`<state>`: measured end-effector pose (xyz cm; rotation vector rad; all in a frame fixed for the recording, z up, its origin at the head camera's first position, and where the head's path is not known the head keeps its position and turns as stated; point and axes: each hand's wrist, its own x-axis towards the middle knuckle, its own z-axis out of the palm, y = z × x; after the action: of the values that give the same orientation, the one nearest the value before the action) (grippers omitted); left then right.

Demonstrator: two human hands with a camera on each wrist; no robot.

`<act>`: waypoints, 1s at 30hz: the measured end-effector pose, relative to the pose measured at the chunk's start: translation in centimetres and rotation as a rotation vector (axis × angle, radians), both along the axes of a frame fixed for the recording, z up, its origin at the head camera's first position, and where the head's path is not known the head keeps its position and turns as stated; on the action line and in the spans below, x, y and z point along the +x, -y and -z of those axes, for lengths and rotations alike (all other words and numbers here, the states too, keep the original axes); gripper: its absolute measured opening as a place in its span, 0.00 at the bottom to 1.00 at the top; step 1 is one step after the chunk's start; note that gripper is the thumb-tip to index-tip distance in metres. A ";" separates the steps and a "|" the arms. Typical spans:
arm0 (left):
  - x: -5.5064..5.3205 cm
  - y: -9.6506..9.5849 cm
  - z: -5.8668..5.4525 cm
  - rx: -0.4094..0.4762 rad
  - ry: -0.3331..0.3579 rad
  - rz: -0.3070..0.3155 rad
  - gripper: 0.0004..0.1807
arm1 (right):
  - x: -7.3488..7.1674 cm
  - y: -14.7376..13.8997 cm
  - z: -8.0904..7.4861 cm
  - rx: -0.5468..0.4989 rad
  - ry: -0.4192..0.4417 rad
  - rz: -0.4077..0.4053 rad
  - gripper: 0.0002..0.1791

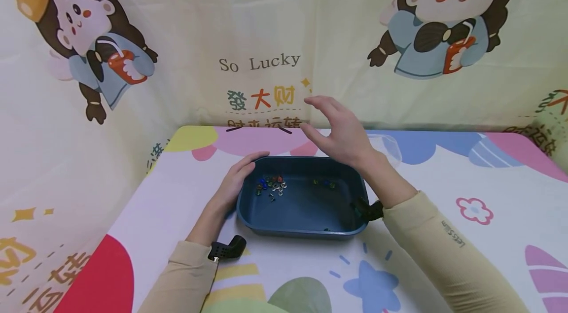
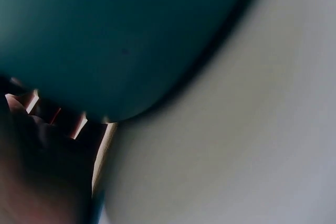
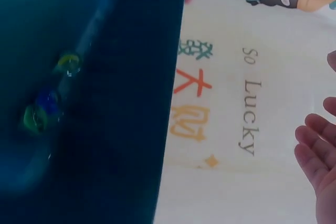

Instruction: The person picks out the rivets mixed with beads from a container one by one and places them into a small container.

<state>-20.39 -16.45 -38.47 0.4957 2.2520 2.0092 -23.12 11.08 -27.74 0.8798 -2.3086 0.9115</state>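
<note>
A dark blue rectangular tub (image 1: 301,214) stands on the table. Glass marbles (image 1: 270,185) lie clustered at its back left, some coloured and some pale and shiny. A few more marbles (image 1: 326,183) sit near the back right; in the right wrist view, green and blue marbles (image 3: 47,102) show close up. My left hand (image 1: 232,180) rests along the tub's left outer wall, its fingers extended at the back left corner. Above the back right rim, my right hand (image 1: 343,133) is raised with fingers spread and slightly bent, holding nothing. In the right wrist view its fingers (image 3: 315,148) are apart from the tub.
A clear plastic object (image 1: 390,148) lies behind the tub on the right, partly hidden by my right arm. The table wears a colourful printed cloth (image 1: 443,254). A printed curtain (image 1: 262,17) hangs right behind the table's back edge.
</note>
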 end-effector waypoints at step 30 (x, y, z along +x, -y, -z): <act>-0.1 -0.1 0.2 0.045 -0.022 -0.004 0.24 | -0.6 3.6 4.0 0.058 0.199 -0.299 0.23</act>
<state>-20.48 -16.39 -38.64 0.5203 2.2259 2.0709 -23.73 7.51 -31.71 1.2340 -2.4207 1.1043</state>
